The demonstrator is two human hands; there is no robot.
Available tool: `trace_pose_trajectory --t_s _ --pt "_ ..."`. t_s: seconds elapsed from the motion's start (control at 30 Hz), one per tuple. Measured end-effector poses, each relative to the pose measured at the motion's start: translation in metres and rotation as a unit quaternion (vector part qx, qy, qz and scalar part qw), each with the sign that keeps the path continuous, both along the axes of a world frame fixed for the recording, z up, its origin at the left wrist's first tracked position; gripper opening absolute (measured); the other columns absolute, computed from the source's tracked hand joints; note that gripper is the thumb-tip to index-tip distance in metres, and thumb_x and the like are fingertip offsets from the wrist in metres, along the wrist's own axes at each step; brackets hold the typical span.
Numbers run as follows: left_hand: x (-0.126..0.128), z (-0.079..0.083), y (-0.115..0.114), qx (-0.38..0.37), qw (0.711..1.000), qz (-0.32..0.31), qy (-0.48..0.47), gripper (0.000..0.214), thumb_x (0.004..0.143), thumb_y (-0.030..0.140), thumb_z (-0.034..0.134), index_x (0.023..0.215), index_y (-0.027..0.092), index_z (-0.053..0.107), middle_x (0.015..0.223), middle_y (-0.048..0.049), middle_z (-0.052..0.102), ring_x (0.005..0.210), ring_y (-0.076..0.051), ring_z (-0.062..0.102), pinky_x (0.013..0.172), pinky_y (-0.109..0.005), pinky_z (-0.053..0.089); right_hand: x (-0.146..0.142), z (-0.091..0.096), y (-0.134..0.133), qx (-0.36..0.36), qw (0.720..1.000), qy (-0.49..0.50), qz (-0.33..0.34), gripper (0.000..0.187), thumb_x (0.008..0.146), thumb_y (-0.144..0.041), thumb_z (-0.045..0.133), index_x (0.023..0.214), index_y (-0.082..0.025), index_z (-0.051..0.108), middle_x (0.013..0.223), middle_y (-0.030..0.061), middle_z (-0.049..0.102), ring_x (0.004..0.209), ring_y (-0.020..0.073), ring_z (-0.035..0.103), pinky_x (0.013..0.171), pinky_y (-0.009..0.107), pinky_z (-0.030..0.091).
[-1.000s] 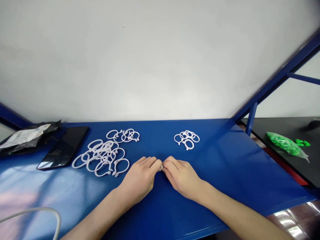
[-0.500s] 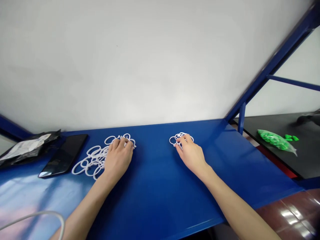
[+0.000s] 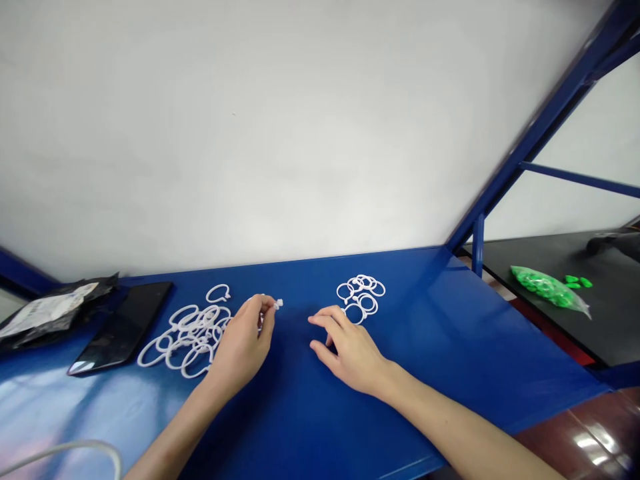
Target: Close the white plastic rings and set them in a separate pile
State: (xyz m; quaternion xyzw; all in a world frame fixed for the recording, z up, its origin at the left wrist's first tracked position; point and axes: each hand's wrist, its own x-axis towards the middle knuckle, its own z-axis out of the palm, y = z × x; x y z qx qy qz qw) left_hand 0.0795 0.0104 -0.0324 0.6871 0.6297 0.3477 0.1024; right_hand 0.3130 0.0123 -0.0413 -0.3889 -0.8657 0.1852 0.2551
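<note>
My left hand [image 3: 243, 343] is lifted a little off the blue table [image 3: 425, 360], its fingers pinched on a white plastic ring [image 3: 277, 304] whose end shows at the fingertips. A loose pile of open white rings [image 3: 187, 333] lies just left of that hand. My right hand [image 3: 347, 350] hovers over the table with its fingers spread and nothing in it. Its fingertips are close to a small heap of closed white rings [image 3: 361, 296] further back.
A black phone [image 3: 120, 327] lies at the left, with a black plastic bag [image 3: 47, 310] behind it. A white cable [image 3: 65, 450] curves at the bottom left. On the black surface to the right lies a bag of green parts [image 3: 547, 288]. A blue frame post [image 3: 540, 127] slants up.
Both hands have drawn back from the two heaps toward the middle. My left hand has picked a ring out of the left pile, and my right hand has let go at the right heap.
</note>
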Motion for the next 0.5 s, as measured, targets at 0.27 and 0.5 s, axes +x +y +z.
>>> trace_pose_trajectory --t_s 0.27,0.5 --pt "0.024 0.004 -0.021 -0.068 0.979 -0.187 -0.039 0.019 0.103 0.031 0.045 0.102 0.025 0.062 0.097 -0.0027 0.073 0.083 -0.019 0.070 0.079 -0.033 0.055 -0.005 -0.005 0.001 -0.074 0.992 0.101 0.013 0.016 0.102 -0.026 0.055 0.118 -0.023 0.059 0.118 0.0061 0.067 0.075 0.0137 0.068 0.072 0.031 0.057" --pt "0.021 0.003 -0.020 -0.066 0.973 -0.221 0.021 0.014 0.099 0.030 0.056 0.108 0.025 0.066 0.108 -0.0052 0.071 0.097 -0.022 0.067 0.086 -0.038 0.056 -0.006 -0.010 0.007 -0.133 0.982 0.131 0.005 0.003 0.098 -0.019 0.061 0.099 -0.022 0.062 0.089 -0.0001 0.069 0.076 0.0143 0.066 0.069 0.026 0.052"
